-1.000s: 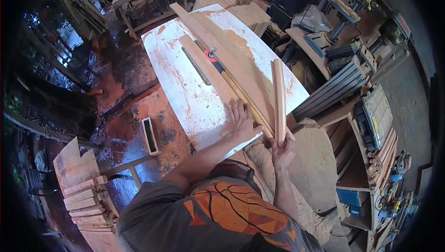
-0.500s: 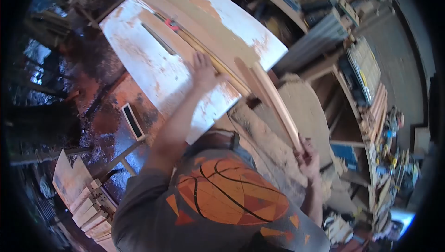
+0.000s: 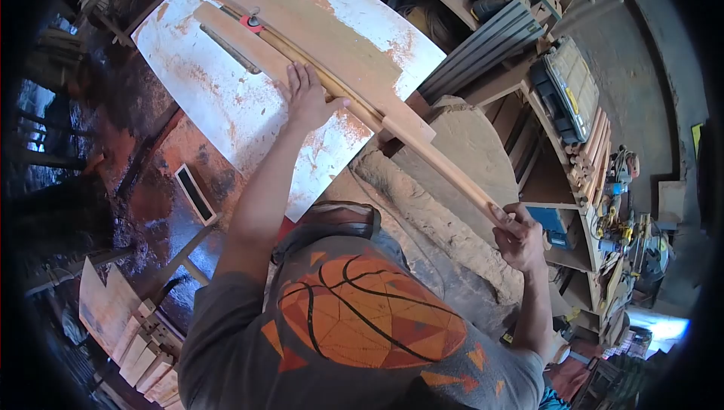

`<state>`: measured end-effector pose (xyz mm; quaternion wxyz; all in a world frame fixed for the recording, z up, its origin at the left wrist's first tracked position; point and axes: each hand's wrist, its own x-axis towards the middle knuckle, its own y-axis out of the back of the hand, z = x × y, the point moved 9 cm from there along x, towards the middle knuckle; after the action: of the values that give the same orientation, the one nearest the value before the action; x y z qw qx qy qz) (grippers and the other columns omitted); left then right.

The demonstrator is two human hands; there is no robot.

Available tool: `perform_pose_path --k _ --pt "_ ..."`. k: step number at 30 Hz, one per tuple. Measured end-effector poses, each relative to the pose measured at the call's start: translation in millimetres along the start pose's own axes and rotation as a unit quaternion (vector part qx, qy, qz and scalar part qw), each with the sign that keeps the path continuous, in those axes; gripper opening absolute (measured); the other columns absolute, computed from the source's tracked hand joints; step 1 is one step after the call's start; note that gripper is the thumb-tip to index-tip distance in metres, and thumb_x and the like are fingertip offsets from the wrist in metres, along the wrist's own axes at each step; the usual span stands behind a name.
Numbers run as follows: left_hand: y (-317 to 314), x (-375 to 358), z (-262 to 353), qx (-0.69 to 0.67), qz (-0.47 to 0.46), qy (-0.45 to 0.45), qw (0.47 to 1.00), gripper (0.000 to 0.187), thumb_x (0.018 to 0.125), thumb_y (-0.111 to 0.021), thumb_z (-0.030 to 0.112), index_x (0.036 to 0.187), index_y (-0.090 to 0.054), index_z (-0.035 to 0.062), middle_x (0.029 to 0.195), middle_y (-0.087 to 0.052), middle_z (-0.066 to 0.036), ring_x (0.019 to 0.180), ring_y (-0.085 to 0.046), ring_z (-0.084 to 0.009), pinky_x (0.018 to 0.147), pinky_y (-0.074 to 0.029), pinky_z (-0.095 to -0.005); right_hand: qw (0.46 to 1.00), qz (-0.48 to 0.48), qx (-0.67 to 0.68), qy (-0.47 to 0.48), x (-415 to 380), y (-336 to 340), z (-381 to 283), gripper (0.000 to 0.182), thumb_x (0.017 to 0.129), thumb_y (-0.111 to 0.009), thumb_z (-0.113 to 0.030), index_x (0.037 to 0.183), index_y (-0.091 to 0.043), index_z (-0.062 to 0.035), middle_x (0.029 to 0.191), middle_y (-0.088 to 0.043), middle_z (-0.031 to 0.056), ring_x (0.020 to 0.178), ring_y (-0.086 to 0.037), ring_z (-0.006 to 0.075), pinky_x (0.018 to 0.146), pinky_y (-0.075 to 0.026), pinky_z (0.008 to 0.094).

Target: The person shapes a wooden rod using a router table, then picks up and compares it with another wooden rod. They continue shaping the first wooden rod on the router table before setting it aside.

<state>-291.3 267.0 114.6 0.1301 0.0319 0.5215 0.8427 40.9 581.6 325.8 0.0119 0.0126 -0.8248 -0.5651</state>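
My right hand (image 3: 520, 238) is closed round the near end of a long wooden strip (image 3: 445, 159). The strip's far end lies in line with a narrow yellowish wood piece (image 3: 332, 82) on the white tabletop (image 3: 256, 127). Flat on a board (image 3: 260, 44) beside that line, my left hand (image 3: 307, 99) has its fingers stretched out and its thumb reaching toward the strip. Farther up the line sits a small red round part (image 3: 251, 24) with metal on top. A broad flat wooden board (image 3: 332, 33) runs along the other side.
Reddish sawdust is scattered over the tabletop. A short dark bar (image 3: 230, 48) lies on it at left. To the right stand a large round wood slab (image 3: 471, 150), a shelf unit (image 3: 554, 168) and a tool case (image 3: 566, 89). Wood offcuts (image 3: 147, 350) are at lower left.
My right hand has raised the strip's near end up and to the right, and the strip has come into line with the yellowish piece. My left hand stays on the board; the view has shifted.
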Motion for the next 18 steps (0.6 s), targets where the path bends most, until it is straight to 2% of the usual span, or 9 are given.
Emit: perform_pose_path --k 5,9,12,15,17,18 --pt "3.6 -2.3 2.7 -0.003 -0.007 0.008 1.000 0.133 0.079 -0.069 0.073 0.157 -0.004 -0.0145 0.165 -0.003 -0.036 0.156 0.008 -0.0445 0.118 0.006 -0.0696 0.998 -0.040 -0.055 0.012 6.9 1.3 -2.3 0.060 0.073 -0.073 0.004 0.129 -0.071 -0.0169 0.101 -0.066 0.0114 0.073 -0.069 0.0270 0.062 -0.056 0.0349" --pt "3.2 -1.6 0.1 0.012 -0.004 0.008 1.000 0.133 0.079 -0.069 0.073 0.157 -0.005 -0.0147 0.165 -0.005 -0.036 0.156 0.007 -0.0438 0.119 0.005 -0.0690 0.997 -0.027 -0.066 0.016 12.2 3.3 -2.2 0.058 0.073 -0.073 0.003 0.128 -0.072 -0.0166 0.101 -0.066 0.0114 0.071 -0.069 0.0262 0.061 -0.056 0.0351" --pt "3.1 -1.1 1.6 0.001 -0.007 0.003 1.000 0.136 0.077 -0.067 0.077 0.156 -0.005 -0.0148 0.164 -0.002 -0.039 0.156 0.009 -0.0437 0.118 0.008 -0.0685 0.999 -0.021 -0.041 0.001 15.1 5.4 0.8 0.058 0.074 -0.073 0.003 0.128 -0.072 -0.0172 0.101 -0.067 0.0112 0.068 -0.069 0.0253 0.060 -0.056 0.0339" --pt "9.2 -2.6 3.1 0.013 -0.006 0.007 1.000 0.132 0.080 -0.069 0.072 0.157 -0.006 -0.0148 0.165 -0.005 -0.036 0.156 0.008 -0.0436 0.119 0.005 -0.0692 0.999 -0.034 -0.042 -0.002 20.0 8.3 -1.5 0.058 0.074 -0.072 0.003 0.128 -0.072 -0.0175 0.101 -0.067 0.0111 0.067 -0.069 0.0250 0.060 -0.056 0.0334" --pt "4.3 -2.5 1.8 0.005 -0.005 0.005 1.000 0.132 0.080 -0.069 0.072 0.156 -0.006 -0.0153 0.164 -0.005 -0.037 0.156 0.008 -0.0437 0.119 0.005 -0.0693 0.998 -0.034 -0.049 -0.025 20.9 10.1 0.1 0.054 0.073 -0.075 -0.001 0.123 -0.074 -0.0212 0.100 -0.069 0.0109 0.072 -0.070 0.0304 0.062 -0.055 0.0382" --pt "2.0 -2.9 0.8 0.003 -0.007 0.008 1.000 0.132 0.080 -0.069 0.072 0.156 -0.006 -0.0153 0.164 -0.005 -0.037 0.156 0.008 -0.0437 0.119 0.005 -0.0693 0.998 -0.038 -0.049 -0.025 20.5 9.6 -0.2 0.054 0.073 -0.075 -0.001 0.123 -0.074 -0.0212 0.100 -0.069 0.0109 0.072 -0.070 0.0304 0.062 -0.055 0.0382"
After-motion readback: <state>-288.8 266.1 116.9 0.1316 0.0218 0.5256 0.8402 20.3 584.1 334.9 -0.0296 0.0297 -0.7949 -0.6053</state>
